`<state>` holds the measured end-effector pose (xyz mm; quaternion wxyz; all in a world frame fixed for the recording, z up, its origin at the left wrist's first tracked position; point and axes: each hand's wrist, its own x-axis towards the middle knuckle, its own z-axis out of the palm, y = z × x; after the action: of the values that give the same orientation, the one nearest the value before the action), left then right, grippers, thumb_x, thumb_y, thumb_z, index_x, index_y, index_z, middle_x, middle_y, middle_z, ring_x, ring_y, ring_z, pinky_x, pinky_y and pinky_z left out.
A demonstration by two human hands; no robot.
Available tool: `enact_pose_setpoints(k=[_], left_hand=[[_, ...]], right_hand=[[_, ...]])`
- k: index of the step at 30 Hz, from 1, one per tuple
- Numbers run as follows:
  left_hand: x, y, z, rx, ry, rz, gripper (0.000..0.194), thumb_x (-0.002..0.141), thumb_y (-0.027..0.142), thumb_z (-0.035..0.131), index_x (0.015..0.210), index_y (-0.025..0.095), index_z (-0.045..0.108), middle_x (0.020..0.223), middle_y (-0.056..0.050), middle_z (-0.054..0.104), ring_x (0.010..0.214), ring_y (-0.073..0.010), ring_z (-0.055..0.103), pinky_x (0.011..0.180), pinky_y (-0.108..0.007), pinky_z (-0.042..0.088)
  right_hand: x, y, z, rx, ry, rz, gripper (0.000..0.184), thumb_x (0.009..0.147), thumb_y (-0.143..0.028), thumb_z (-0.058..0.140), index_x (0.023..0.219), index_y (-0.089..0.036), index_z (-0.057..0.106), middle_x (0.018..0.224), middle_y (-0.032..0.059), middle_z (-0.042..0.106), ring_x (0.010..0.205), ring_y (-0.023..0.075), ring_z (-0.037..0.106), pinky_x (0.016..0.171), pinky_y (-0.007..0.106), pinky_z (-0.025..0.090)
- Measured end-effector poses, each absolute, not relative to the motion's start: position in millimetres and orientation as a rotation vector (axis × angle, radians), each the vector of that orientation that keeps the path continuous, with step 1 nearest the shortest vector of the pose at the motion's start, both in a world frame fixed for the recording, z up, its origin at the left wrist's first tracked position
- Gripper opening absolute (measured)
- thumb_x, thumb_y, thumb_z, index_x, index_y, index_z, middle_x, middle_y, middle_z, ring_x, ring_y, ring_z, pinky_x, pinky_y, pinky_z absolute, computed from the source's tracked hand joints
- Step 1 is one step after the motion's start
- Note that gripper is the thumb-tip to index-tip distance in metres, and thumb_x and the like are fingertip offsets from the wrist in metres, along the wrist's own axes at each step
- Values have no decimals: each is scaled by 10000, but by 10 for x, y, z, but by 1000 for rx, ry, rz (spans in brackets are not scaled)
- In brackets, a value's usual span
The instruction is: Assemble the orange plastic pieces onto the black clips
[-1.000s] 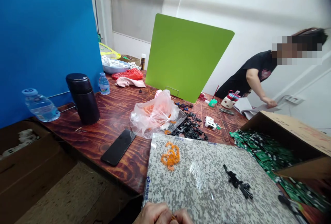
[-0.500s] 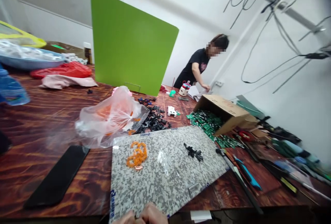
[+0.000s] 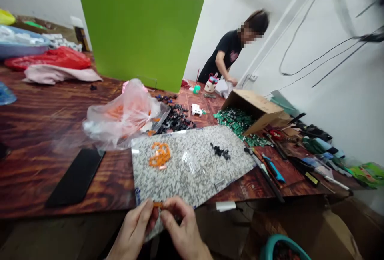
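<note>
My left hand [image 3: 135, 226] and my right hand [image 3: 183, 224] meet over the near corner of a speckled grey stone-pattern board [image 3: 186, 180], pinching a small orange plastic piece [image 3: 157, 204] between their fingertips. Its exact shape is hidden by my fingers. On the board lies a loose heap of orange rings [image 3: 160, 155], just beyond my hands. Farther right on the board sits a small cluster of black plastic parts [image 3: 220, 151]. A clear plastic scrap [image 3: 190, 162] lies between them.
The dark wooden table [image 3: 45, 124] holds a black phone [image 3: 76, 178], a plastic bag [image 3: 123, 116], black parts [image 3: 175, 118], and green circuit boards [image 3: 234, 122] spilling from a tipped cardboard box [image 3: 255, 110]. Tools [image 3: 273, 168] lie right. A co-worker [image 3: 228, 52] stands beyond. A teal basin [image 3: 282, 248] sits below.
The view has swung and tilted down, so the board sits higher in the frame. My hands now show more fully, rising above the board's near edge with the orange piece between them.
</note>
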<state>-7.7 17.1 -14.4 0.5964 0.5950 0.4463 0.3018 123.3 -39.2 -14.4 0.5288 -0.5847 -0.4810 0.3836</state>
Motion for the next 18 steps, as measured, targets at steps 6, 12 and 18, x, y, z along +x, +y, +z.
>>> enact_pose_setpoints(k=[6,12,18], left_hand=[[-103,131,-84,1354,884,686,482,941,492,256,919,164,608,708,-22,609,629,-157,516,598,-245,430],[-125,86,-132,1291,912,690,437,949,445,292,1038,137,589,763,-40,645,657,-163,537,643,-266,443],[-106,134,-64,1354,879,720,416,952,409,304,1093,153,601,767,-41,638,660,-163,524,636,-263,445]], right_hand=[[1314,-446,-57,-1330,-1027,1023,187,857,-370,569,867,-184,593,736,-3,603,650,109,536,611,221,416],[1317,-499,-94,-1371,-1045,949,180,842,-349,595,888,-176,608,745,2,609,645,106,541,596,216,430],[1334,-501,-59,-1413,-1060,852,166,812,-326,626,868,-171,618,726,5,604,620,104,533,569,220,435]])
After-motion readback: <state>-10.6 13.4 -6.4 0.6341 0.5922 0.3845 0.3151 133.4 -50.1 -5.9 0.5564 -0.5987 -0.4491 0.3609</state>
